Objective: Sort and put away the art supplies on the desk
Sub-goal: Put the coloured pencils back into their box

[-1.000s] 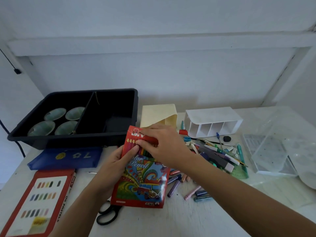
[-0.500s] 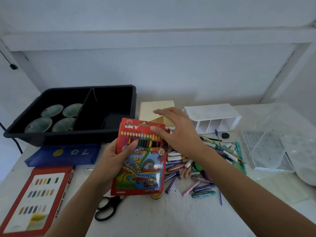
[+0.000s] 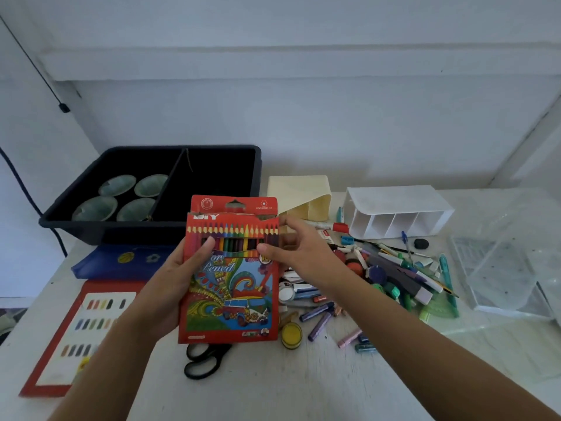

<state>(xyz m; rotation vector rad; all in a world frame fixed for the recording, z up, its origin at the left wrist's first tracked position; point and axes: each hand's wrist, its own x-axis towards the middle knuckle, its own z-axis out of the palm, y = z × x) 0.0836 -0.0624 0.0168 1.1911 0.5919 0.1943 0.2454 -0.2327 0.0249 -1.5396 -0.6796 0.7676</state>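
A red box of colour pencils point(image 3: 232, 287) stands upright above the desk, its top flap raised and the pencil tips showing. My left hand point(image 3: 179, 278) grips its left edge, thumb across the front. My right hand point(image 3: 299, 253) pinches the box's upper right edge, thumb on the front and fingers behind. To the right of the box lies a heap of loose art supplies point(image 3: 379, 278): crayons, markers, pens, small paint pots. A yellow pot point(image 3: 290, 335) sits by the box's lower right corner.
A black divided bin point(image 3: 236, 189) with green bowls stands at the back left. A blue pouch point(image 3: 121, 262), an oil pastel box point(image 3: 82, 332) and black scissors point(image 3: 203, 361) lie left and below. A cream holder point(image 3: 300, 192), white organizer point(image 3: 397, 212) and clear box point(image 3: 504, 256) stand at the right.
The pencil box has risen and now stands more upright. My right hand left the top of the box, lifted open above the heap, then came back to pinch the right edge.
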